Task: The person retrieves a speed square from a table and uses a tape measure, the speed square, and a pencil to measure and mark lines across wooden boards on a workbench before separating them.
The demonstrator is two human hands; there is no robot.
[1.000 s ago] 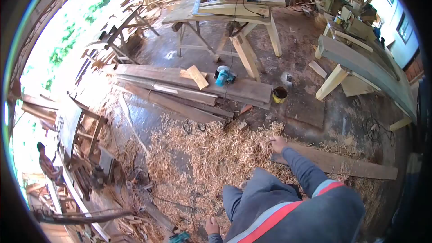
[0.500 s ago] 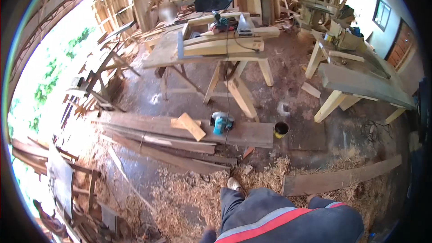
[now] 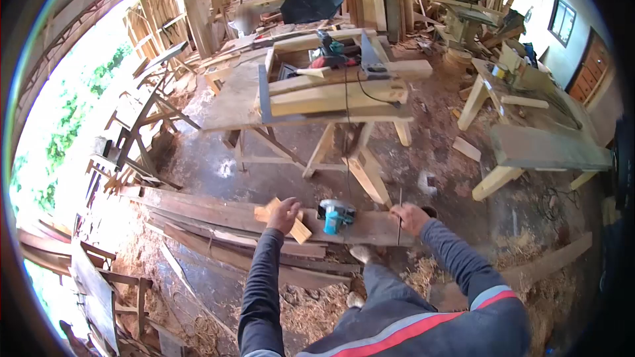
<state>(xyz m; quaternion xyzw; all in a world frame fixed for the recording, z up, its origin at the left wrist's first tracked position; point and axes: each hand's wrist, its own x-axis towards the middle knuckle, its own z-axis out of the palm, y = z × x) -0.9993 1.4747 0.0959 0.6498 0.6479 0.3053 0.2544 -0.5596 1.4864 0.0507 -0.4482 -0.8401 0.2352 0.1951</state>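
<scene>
Brown planks (image 3: pixel 198 206), brighter accents.
Shows teal circular saw (image 3: pixel 338 219), pale-yellow short board (image 3: pixel 301 231), dark thin rod (image 3: pixel 400 197), red-and-grey stripes across dark shirt (image 3: pixel 456 340).

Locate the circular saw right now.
Head view, lower middle, slightly right of centre: the saw sits on a plank, between the left hand and right hand.

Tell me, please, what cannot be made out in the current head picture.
All in the head view:
Bucket: mostly hidden behind the right hand.
Thin rod: partly covered by that hand; too slender to tell its material.
Left hand: its back hides the palm, so contact with the wood piece is unclear.
Plank: partly covered by the right sleeve.
</scene>
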